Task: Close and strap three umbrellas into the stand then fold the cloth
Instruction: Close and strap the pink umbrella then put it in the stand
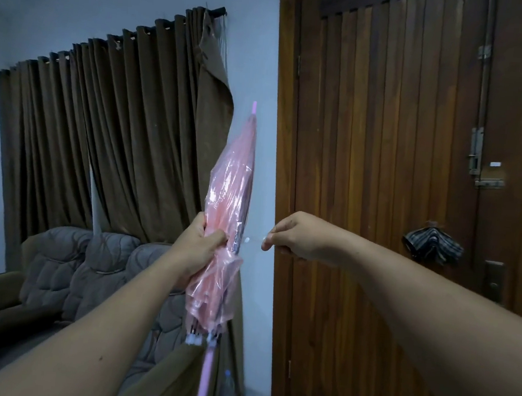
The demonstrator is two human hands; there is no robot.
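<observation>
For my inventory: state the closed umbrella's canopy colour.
Translucent pink plastic canopy, clearest in the head view.

One cam only, on my head, wide-angle. It's facing forward, roughly level, not tipped down to the floor. My forearms come in from the bottom corners, hands mid-frame and close to the lens. Wooden door [380,192] fills the right half, brown curtain [107,140] and grey sofa [67,269] sit left. No second view to overlap.
</observation>
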